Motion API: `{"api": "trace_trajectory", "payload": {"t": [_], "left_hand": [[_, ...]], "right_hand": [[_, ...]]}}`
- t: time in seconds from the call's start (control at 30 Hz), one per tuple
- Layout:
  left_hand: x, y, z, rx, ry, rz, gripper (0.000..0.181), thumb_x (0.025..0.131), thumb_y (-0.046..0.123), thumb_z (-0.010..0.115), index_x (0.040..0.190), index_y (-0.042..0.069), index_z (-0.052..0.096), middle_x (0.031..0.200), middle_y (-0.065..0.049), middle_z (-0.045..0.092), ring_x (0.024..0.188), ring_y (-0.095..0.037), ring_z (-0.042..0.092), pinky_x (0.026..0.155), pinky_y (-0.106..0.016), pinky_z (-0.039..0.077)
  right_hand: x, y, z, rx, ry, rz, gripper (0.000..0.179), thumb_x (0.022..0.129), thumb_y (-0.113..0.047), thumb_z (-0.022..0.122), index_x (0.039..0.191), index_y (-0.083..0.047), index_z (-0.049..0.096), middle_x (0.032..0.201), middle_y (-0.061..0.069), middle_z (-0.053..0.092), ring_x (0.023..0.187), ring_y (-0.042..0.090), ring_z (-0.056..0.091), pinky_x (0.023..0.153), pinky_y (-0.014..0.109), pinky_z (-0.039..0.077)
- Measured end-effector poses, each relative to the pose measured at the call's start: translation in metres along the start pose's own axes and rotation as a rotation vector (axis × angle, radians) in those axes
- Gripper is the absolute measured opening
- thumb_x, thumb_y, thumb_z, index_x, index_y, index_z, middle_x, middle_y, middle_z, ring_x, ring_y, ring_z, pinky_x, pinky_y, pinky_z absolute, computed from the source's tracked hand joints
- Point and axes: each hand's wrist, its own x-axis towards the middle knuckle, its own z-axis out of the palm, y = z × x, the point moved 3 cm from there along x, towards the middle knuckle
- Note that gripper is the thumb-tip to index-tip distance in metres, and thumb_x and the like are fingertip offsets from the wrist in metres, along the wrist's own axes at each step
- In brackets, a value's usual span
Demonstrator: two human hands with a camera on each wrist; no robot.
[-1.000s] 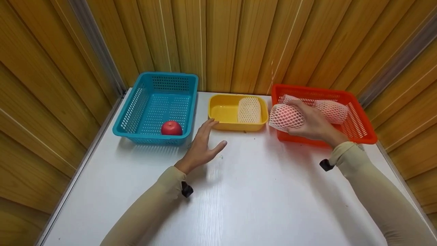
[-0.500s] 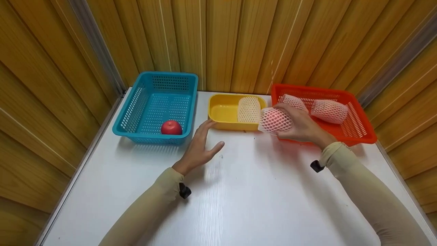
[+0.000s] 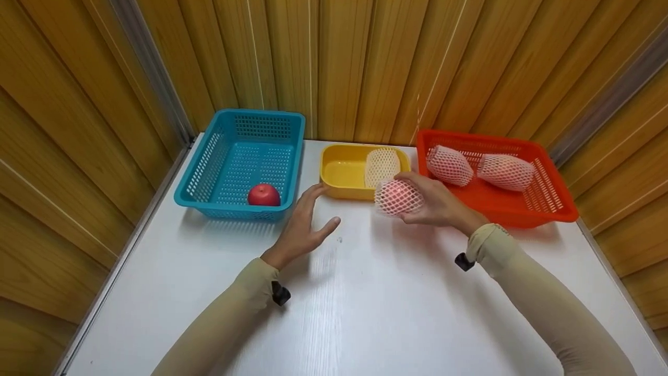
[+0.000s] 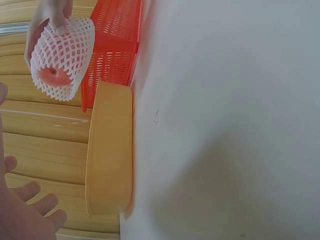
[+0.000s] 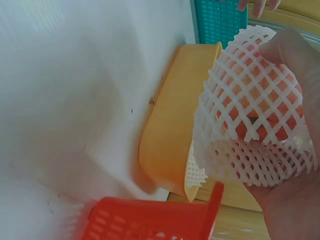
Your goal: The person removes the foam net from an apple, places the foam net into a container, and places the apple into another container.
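Note:
My right hand [image 3: 438, 206] grips a red apple in a white foam net [image 3: 395, 201], held in the air in front of the yellow tray [image 3: 342, 192]. In the right wrist view the thumb presses on the net [image 5: 250, 95], and the red skin shows through its mesh. Through the net's open end, the left wrist view shows the dimpled end of the apple [image 4: 54, 76]. My left hand [image 3: 297, 232] hangs with spread fingers and holds nothing, between the blue basket and the yellow tray. A loose foam net [image 3: 382, 164] lies in the tray's right half.
At the left, a blue basket [image 3: 188, 201] holds one bare red apple [image 3: 263, 195]. On the right stands a red basket [image 3: 522, 211] with two netted fruits, one [image 3: 450, 166] beside the other [image 3: 506, 172]. Wooden panel walls [image 3: 344, 68] enclose the white table [image 3: 365, 313].
My right hand has carried the netted apple left and toward me, from over the red basket to in front of the yellow tray. The left hand has barely moved.

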Motion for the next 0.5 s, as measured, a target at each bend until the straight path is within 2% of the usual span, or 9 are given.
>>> {"api": "trace_trajectory", "payload": {"t": [0.13,0.27,0.5], "left_hand": [[-0.002,-0.001,-0.001,0.012,-0.016,-0.03,0.077,0.093,0.047,0.072,0.154,0.014,0.039,0.162,-0.008,0.037,0.15,-0.021,0.032,0.12,-0.048,0.032],[-0.003,-0.003,-0.001,0.016,-0.017,-0.029,0.076,0.094,0.046,0.071,0.154,0.013,0.039,0.161,-0.01,0.037,0.15,-0.021,0.033,0.12,-0.048,0.031],[-0.004,-0.004,-0.001,0.023,-0.01,-0.037,0.076,0.093,0.042,0.074,0.154,0.012,0.039,0.161,-0.009,0.038,0.149,-0.023,0.035,0.119,-0.049,0.033]], "right_hand": [[0.003,-0.002,0.014,0.016,-0.032,0.004,0.083,0.077,-0.028,0.09,0.147,-0.016,0.047,0.145,0.004,0.055,0.132,0.026,0.052,0.114,0.055,0.04],[0.005,-0.004,0.027,0.02,-0.056,0.011,0.082,0.078,-0.031,0.089,0.147,-0.019,0.047,0.145,0.001,0.055,0.133,0.024,0.051,0.114,0.053,0.04],[0.008,-0.007,0.047,0.008,-0.089,-0.001,0.083,0.078,-0.036,0.089,0.148,-0.016,0.048,0.145,0.003,0.056,0.133,0.024,0.052,0.115,0.054,0.039]]}}
